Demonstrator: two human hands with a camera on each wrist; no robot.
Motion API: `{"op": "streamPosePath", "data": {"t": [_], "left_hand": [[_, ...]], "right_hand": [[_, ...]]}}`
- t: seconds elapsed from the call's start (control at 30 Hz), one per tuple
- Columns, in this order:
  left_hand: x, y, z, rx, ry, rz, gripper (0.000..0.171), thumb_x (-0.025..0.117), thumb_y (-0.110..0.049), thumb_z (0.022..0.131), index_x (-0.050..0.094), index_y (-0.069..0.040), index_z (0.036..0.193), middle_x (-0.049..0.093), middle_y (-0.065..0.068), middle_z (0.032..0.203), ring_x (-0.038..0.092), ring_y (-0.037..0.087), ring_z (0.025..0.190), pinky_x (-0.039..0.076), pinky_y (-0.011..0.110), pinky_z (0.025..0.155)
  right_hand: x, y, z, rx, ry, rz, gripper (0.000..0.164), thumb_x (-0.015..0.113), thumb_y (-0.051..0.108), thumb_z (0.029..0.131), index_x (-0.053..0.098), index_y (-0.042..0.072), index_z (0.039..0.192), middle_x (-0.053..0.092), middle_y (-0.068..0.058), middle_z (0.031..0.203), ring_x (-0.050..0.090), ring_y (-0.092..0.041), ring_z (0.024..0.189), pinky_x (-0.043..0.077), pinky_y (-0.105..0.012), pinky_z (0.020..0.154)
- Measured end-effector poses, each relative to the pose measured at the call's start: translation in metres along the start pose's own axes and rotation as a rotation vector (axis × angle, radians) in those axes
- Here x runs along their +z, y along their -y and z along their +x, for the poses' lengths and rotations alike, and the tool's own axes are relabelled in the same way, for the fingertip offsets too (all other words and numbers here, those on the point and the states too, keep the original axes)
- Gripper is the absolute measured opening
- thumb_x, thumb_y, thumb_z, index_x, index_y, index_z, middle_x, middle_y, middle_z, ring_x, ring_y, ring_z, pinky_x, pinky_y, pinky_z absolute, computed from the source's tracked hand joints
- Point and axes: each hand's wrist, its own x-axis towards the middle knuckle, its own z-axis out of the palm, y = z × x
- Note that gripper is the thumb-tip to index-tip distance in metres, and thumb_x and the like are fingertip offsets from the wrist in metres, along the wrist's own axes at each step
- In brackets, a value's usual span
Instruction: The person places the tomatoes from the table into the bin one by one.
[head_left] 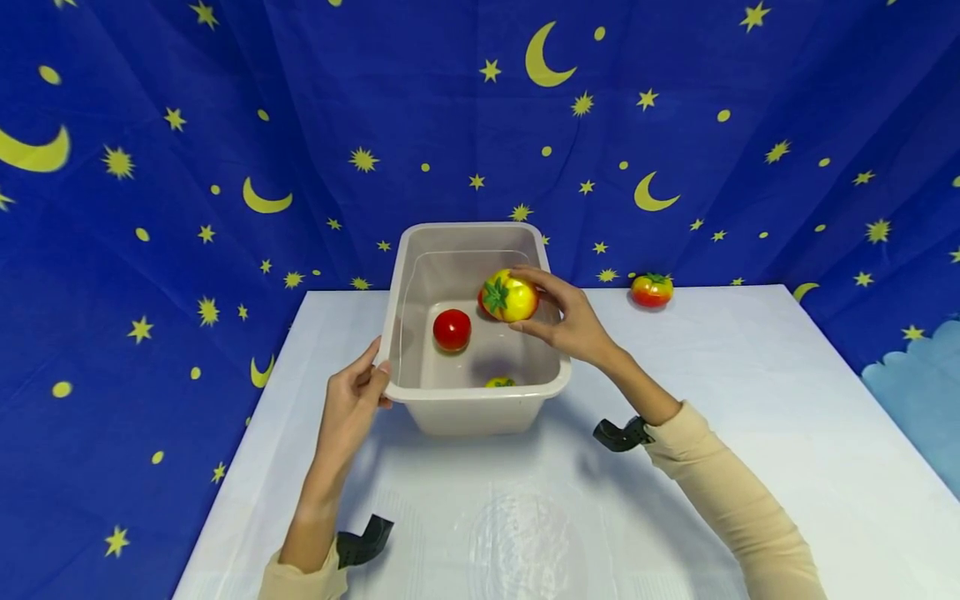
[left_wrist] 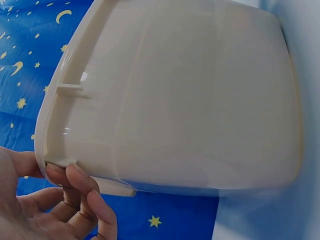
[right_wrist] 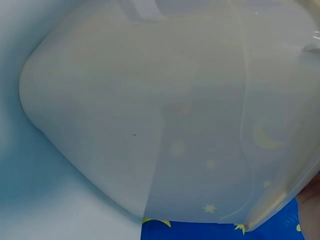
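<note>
My right hand (head_left: 566, 321) holds a yellow-and-red tomato (head_left: 513, 298) with green leaves over the inside of a beige plastic bin (head_left: 483, 413), thumb below and fingers above it. A red patch shows behind its left side. In the bin lie a red tomato (head_left: 452, 330) and, partly hidden by the near wall, a yellow one with green leaves (head_left: 500, 382). My left hand (head_left: 356, 390) grips the bin's rim at the near left corner. In the left wrist view, that hand's fingers (left_wrist: 82, 179) curl under the rim. The right wrist view mostly shows the bin's outer wall (right_wrist: 125, 110).
Another red-and-yellow tomato (head_left: 652, 290) sits on the white table (head_left: 675, 358) at the back right edge. A blue cloth (head_left: 450, 108) with yellow stars and moons hangs behind the table. Black wrist mounts (head_left: 622, 434) stick out from both forearms.
</note>
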Motion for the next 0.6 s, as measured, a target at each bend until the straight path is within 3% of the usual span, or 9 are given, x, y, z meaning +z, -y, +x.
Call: {"op": "streamPosePath", "data": {"t": [0.17, 0.4, 0.6], "left_hand": [[0.0004, 0.0, 0.0004, 0.003, 0.001, -0.008, 0.046, 0.05, -0.012, 0.101, 0.043, -0.005, 0.146, 0.066, 0.029, 0.111, 0.06, 0.003, 0.068, 0.052, 0.019, 0.062], [0.0005, -0.0005, 0.0006, 0.0, -0.002, -0.001, 0.046, 0.05, -0.012, 0.101, 0.043, -0.005, 0.146, 0.066, 0.029, 0.111, 0.059, 0.003, 0.066, 0.051, 0.018, 0.061], [0.0001, -0.0009, 0.001, 0.008, 0.002, -0.007, 0.046, 0.05, -0.011, 0.101, 0.043, -0.004, 0.146, 0.065, 0.031, 0.112, 0.06, 0.003, 0.068, 0.051, 0.018, 0.061]], "right_hand": [[0.0003, -0.0004, -0.0003, -0.006, 0.008, 0.0, 0.066, 0.08, 0.001, 0.078, 0.053, 0.004, 0.138, 0.049, -0.014, 0.146, 0.046, -0.025, 0.135, 0.041, -0.035, 0.109], [-0.001, -0.0001, -0.0013, -0.005, 0.02, -0.011, 0.063, 0.079, 0.0, 0.079, 0.054, 0.002, 0.137, 0.045, -0.015, 0.149, 0.04, -0.028, 0.14, 0.038, -0.048, 0.111], [-0.0041, -0.0013, -0.003, 0.01, -0.01, -0.051, 0.06, 0.079, 0.005, 0.08, 0.057, 0.006, 0.136, 0.048, -0.012, 0.148, 0.044, -0.027, 0.137, 0.038, -0.048, 0.112]]}}
